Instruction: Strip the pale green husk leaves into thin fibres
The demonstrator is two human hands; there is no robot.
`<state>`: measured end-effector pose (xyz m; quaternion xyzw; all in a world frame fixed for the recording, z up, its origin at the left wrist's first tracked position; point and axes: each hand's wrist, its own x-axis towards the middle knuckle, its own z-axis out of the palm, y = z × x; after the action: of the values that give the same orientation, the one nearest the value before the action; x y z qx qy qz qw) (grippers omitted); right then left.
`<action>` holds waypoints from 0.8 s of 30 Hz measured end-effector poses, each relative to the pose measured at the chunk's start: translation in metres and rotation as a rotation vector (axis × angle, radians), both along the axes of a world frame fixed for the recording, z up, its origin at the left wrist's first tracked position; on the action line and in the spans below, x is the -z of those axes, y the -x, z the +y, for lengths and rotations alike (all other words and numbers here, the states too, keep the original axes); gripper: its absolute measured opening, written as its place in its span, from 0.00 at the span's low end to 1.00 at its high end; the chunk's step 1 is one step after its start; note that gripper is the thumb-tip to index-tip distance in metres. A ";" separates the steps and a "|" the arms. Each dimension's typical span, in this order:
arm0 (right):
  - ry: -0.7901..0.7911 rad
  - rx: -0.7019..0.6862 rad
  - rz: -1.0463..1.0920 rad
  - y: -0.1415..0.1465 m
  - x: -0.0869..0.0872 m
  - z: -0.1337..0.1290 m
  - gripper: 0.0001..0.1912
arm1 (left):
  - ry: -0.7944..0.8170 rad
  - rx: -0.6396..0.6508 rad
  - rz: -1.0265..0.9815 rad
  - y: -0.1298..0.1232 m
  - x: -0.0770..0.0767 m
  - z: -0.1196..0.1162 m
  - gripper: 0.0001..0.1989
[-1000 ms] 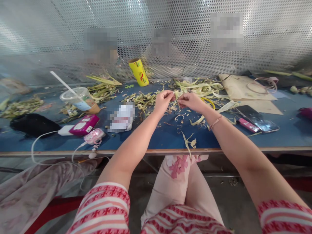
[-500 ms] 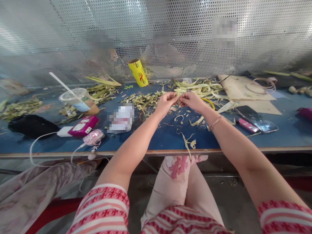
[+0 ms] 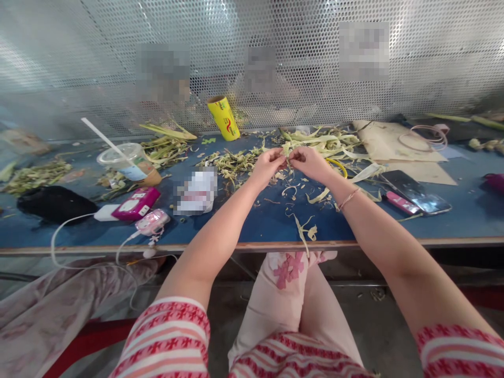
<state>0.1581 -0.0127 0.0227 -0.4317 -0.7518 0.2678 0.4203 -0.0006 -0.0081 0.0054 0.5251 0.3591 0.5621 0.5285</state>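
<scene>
Both hands meet above the middle of the blue table (image 3: pixel 252 220), fingertips almost touching. My left hand (image 3: pixel 269 166) pinches a small pale green plant piece (image 3: pixel 289 149). From the other side, my right hand (image 3: pixel 309 161) has its fingers closed on the same piece. Behind the hands lies a heap of long pale green leaf strips (image 3: pixel 331 140). To the left of my left hand is a pile of small curled plant bits (image 3: pixel 232 163). A yellow ring (image 3: pixel 337 167) lies beside my right wrist. One loose peeled strip (image 3: pixel 302 231) rests near the front edge.
At the left stand a plastic cup with a straw (image 3: pixel 128 161), a magenta power block (image 3: pixel 136 203), a black pouch (image 3: pixel 57 203) and a white packet (image 3: pixel 196 191). A yellow tube (image 3: pixel 223 118) stands behind. Phones (image 3: pixel 427 198) and cardboard (image 3: pixel 397 142) lie right. Another person's leg (image 3: pixel 79 299) shows lower left.
The fingers of both hands have shifted slightly around the plant piece, and the right fingertips are curled in a little more. The view has moved very slightly.
</scene>
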 end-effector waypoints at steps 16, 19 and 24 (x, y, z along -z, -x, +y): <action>-0.190 0.159 -0.213 -0.013 -0.005 0.000 0.08 | -0.085 -0.012 0.010 0.003 0.004 0.003 0.07; -0.171 0.399 -0.531 -0.041 -0.006 0.010 0.11 | -0.066 -0.077 -0.058 0.005 0.002 0.003 0.08; 0.240 0.433 -1.042 -0.068 0.000 0.024 0.12 | 0.028 -0.129 -0.210 0.008 -0.005 0.001 0.09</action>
<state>0.2263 0.0110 0.0230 -0.6954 -0.7184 0.0111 -0.0124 -0.0082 -0.0068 0.0108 0.4316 0.3426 0.6420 0.5331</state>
